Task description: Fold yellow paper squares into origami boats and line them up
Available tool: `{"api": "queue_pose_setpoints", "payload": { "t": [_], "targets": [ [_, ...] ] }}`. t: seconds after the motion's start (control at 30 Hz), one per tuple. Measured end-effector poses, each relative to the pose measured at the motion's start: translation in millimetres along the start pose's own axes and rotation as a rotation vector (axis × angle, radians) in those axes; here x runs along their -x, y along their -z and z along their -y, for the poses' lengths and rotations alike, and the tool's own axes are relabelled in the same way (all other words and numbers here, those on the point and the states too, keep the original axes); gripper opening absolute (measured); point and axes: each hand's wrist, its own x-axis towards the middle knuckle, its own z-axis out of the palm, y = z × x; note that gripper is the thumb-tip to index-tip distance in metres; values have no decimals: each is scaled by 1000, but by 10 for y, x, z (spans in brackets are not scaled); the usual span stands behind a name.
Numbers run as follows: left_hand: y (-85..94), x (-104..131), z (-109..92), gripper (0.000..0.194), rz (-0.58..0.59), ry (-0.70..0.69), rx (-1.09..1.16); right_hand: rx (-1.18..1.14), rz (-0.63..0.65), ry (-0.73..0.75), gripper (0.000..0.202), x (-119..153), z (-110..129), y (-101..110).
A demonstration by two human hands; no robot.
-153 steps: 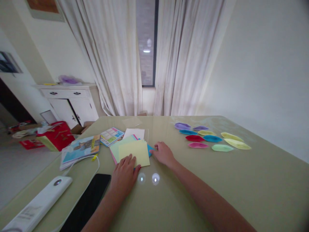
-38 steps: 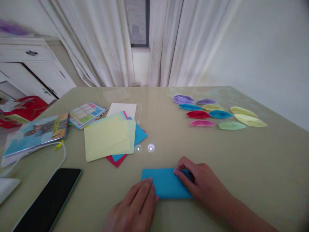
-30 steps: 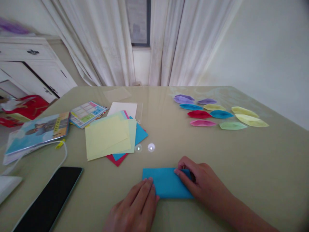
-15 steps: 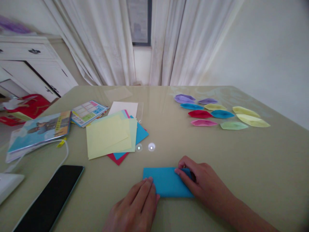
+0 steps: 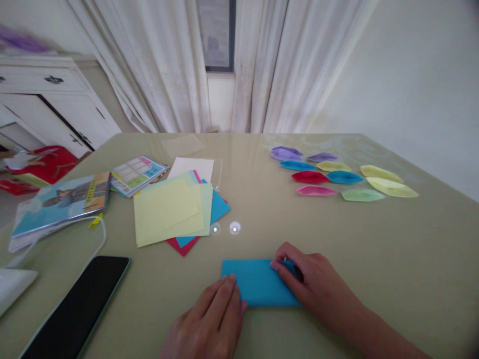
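A sheet of blue paper (image 5: 258, 284), folded into a rectangle, lies flat on the table in front of me. My left hand (image 5: 211, 316) rests over its lower left corner, fingers stretched out and lying together on the paper. At the upper right, my right hand (image 5: 309, 279) pinches the paper's far edge between thumb and index finger. Its other fingers curl out of sight beneath the hand. Farther back on the right lie several folded paper boats, among them a red one (image 5: 309, 177), a pink one (image 5: 316, 191) and a light green one (image 5: 362, 195).
Left of centre is a fanned stack of coloured paper (image 5: 168, 209). A black phone (image 5: 78, 304), a white cable (image 5: 104, 234), a picture book (image 5: 63, 199) and a printed card (image 5: 138, 174) lie along the left. Curtains (image 5: 160, 65) hang behind the table (image 5: 392, 259).
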Motion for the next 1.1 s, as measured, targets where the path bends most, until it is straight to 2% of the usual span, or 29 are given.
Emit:
{"api": "queue_pose_setpoints", "payload": {
  "t": [0.2, 0.43, 0.7, 1.1],
  "targets": [
    [41, -56, -6, 39, -4, 15, -20, 7, 18, -10, 27, 5, 9, 64],
    [84, -76, 31, 38, 91, -54, -38, -86, 71, -97, 28, 3, -96, 271],
    [37, -143, 75, 44, -47, -130, -9, -67, 66, -124, 25, 13, -90, 272],
    [42, -126, 62, 45, 2, -134, -42, -80, 62, -122, 23, 29, -24, 306]
  ]
}}
